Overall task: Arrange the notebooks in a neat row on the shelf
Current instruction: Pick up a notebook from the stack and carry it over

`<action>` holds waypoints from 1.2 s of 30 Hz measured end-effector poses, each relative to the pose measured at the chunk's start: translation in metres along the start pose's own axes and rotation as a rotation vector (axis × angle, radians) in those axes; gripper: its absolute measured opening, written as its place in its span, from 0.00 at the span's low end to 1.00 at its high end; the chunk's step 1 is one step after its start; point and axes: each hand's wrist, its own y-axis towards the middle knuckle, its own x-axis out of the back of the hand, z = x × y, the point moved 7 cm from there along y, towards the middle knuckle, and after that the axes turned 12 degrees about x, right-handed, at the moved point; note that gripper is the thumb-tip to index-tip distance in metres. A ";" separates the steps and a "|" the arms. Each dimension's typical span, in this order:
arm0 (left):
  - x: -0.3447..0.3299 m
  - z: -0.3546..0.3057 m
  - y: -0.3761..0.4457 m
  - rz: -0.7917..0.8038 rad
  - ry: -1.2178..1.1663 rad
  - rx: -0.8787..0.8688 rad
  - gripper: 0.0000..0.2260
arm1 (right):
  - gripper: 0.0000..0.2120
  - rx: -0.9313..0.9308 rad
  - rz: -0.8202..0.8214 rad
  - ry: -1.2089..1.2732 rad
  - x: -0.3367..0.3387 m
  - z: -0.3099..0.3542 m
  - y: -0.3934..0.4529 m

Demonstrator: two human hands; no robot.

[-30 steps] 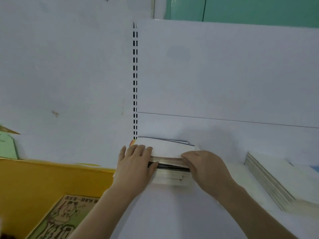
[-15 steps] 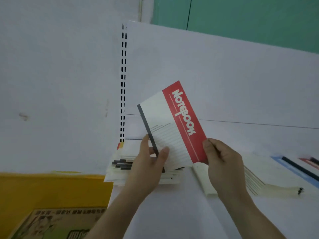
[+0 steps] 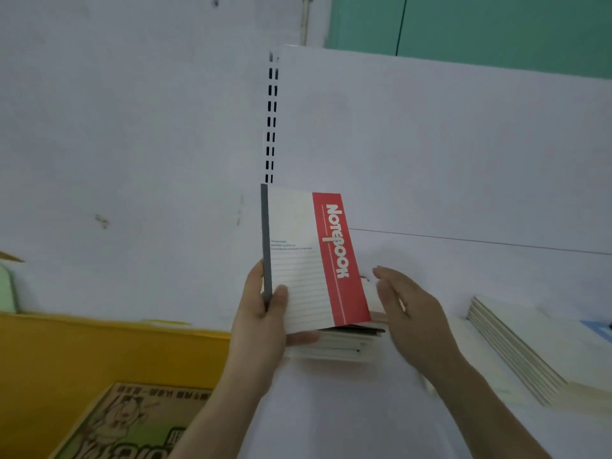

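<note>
Where stacked notebooks [image 3: 334, 346] lie, yellow bin [image 3: 99, 346] alongside

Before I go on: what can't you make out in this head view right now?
- Stack under the held notebook: its top is hidden by the notebook and the left hand.
- Small print on the cover: too small to read.
- Right hand: blurred; contact with the stack unclear.
- Right pile: cut off by the edge.
</note>
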 end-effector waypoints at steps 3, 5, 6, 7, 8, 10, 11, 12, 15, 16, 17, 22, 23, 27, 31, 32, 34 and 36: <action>0.012 -0.002 0.000 -0.035 0.067 -0.037 0.21 | 0.27 0.100 0.350 -0.315 -0.042 -0.026 0.003; 0.017 -0.002 0.001 -0.032 0.117 -0.056 0.25 | 0.28 0.182 0.483 -0.405 -0.060 -0.033 0.003; 0.019 -0.002 0.000 -0.028 0.140 -0.066 0.27 | 0.27 0.216 0.484 -0.419 -0.062 -0.031 0.005; 0.021 -0.002 0.000 -0.028 0.159 -0.074 0.28 | 0.24 0.247 0.454 -0.426 -0.058 -0.026 0.007; 0.022 -0.002 -0.001 -0.031 0.171 -0.081 0.29 | 0.21 0.269 0.420 -0.438 -0.052 -0.018 0.009; 0.026 -0.002 -0.001 -0.045 0.181 -0.091 0.29 | 0.16 0.296 0.379 -0.487 -0.039 -0.008 0.010; 0.029 -0.003 -0.001 -0.057 0.179 -0.094 0.29 | 0.13 0.298 0.359 -0.541 -0.032 -0.005 0.011; 0.032 -0.004 -0.001 -0.075 0.180 -0.099 0.29 | 0.11 0.292 0.314 -0.596 -0.021 -0.001 0.015; 0.044 -0.010 -0.002 -0.135 0.150 -0.124 0.29 | 0.06 0.265 0.008 -0.613 0.024 0.014 0.022; 0.047 -0.012 -0.002 -0.147 0.131 -0.131 0.29 | 0.05 0.263 -0.123 -0.579 0.042 0.020 0.022; 0.049 -0.013 -0.002 -0.153 0.119 -0.135 0.29 | 0.07 0.255 -0.246 -0.524 0.059 0.026 0.021; 0.033 -0.012 -0.002 -0.110 0.103 -0.111 0.28 | 0.11 -0.092 -0.494 0.046 0.084 0.019 0.005; 0.027 -0.012 -0.004 -0.087 0.092 -0.106 0.28 | 0.11 -0.158 -0.514 0.157 0.078 0.017 0.001; 0.002 -0.012 -0.012 -0.034 0.068 -0.108 0.26 | 0.12 -0.280 -0.478 0.225 0.043 0.016 -0.018; -0.021 -0.010 -0.025 -0.009 0.068 -0.142 0.23 | 0.12 -0.320 -0.454 0.216 0.018 0.013 -0.037; -0.026 -0.010 -0.028 0.011 0.056 -0.158 0.22 | 0.12 -0.322 -0.453 0.214 0.016 0.015 -0.040; -0.034 -0.010 -0.032 0.049 0.069 -0.190 0.23 | 0.11 -0.302 -0.462 0.225 0.016 0.018 -0.046; -0.040 -0.006 -0.035 0.079 0.102 -0.195 0.25 | 0.11 -0.299 -0.467 0.261 0.020 0.022 -0.053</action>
